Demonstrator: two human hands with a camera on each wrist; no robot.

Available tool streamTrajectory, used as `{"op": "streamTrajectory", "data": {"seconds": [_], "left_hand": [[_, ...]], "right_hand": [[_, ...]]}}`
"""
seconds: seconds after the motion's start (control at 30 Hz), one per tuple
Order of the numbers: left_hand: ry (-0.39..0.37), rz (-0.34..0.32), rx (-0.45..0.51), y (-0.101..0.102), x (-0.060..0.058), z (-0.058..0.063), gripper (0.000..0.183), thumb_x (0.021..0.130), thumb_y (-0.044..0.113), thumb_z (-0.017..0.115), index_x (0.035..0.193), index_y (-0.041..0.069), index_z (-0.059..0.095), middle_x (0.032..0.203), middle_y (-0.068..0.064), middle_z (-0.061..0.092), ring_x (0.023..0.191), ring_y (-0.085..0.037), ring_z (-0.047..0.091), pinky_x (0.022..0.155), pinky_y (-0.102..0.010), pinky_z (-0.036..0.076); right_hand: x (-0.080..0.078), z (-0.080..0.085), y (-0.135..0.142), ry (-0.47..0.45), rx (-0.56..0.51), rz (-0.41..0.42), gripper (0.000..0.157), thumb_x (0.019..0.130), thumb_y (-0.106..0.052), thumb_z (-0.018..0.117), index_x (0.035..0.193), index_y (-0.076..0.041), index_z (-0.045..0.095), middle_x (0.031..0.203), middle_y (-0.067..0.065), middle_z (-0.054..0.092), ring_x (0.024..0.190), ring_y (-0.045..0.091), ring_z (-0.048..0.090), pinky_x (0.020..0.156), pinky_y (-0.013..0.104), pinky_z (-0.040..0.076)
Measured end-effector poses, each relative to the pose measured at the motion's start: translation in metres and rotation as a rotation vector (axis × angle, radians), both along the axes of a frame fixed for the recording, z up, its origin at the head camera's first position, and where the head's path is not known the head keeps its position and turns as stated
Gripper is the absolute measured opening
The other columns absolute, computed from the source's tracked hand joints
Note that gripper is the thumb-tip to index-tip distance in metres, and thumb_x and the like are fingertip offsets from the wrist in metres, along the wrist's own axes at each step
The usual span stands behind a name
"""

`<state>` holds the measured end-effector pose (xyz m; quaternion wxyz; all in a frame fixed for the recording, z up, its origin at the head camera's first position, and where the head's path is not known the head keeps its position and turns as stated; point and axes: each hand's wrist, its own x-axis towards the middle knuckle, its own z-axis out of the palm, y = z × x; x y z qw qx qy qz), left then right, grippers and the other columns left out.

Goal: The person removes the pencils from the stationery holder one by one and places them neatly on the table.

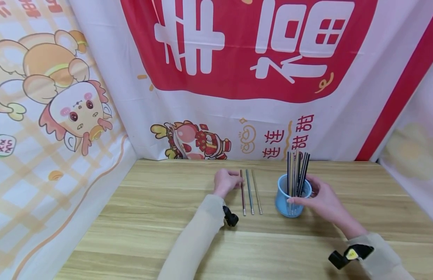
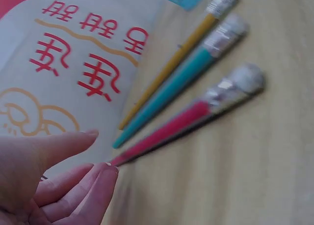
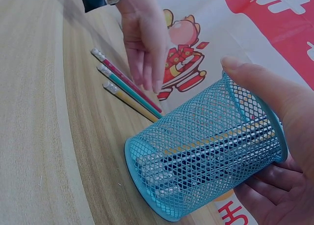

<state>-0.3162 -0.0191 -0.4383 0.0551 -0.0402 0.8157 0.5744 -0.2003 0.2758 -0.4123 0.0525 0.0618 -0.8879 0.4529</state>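
Note:
Three eraser-tipped pencils lie side by side on the table: a red pencil (image 1: pixel 243 196), a teal pencil (image 1: pixel 250 194) and a yellow pencil (image 1: pixel 257 196). My left hand (image 1: pixel 227 182) is beside the far end of the red one. In the left wrist view its fingertips (image 2: pixel 109 172) are right at that pencil's end, with the thumb apart from them. My right hand (image 1: pixel 323 198) grips a light-blue mesh pencil cup (image 3: pixel 206 146), thumb at the rim and fingers around the far side. Several striped dark and yellow pencils (image 1: pixel 290 167) stand inside the cup.
The wood-grain table (image 1: pixel 132 233) runs back to a hanging white and red printed cloth (image 1: pixel 202 97). Another printed cloth (image 1: pixel 45 175) borders the left side. Both wrists wear small black cameras.

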Motion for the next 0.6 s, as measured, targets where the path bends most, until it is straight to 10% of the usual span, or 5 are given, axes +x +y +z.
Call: {"op": "streamTrajectory", "data": {"seconds": [0.33,0.6], "left_hand": [[0.165,-0.018,0.023,0.007,0.006,0.03,0.031,0.08,0.025,0.09,0.106,0.011,0.078,0.092,0.001,0.075,0.08,-0.013,0.072,0.072,-0.029,0.06],[0.215,-0.17,0.072,0.032,0.025,0.048,0.042,0.08,0.03,0.089,0.116,0.015,0.075,0.104,0.006,0.075,0.095,-0.009,0.069,0.088,-0.031,0.057]], "right_hand": [[0.001,0.0,0.001,-0.002,0.0,-0.002,0.094,0.08,-0.045,0.087,0.149,0.001,0.042,0.14,0.026,0.054,0.122,0.041,0.055,0.103,0.059,0.046],[-0.001,0.0,0.002,-0.019,0.002,-0.005,0.096,0.08,-0.046,0.087,0.15,0.002,0.04,0.141,0.027,0.052,0.123,0.042,0.055,0.102,0.059,0.047]]}}
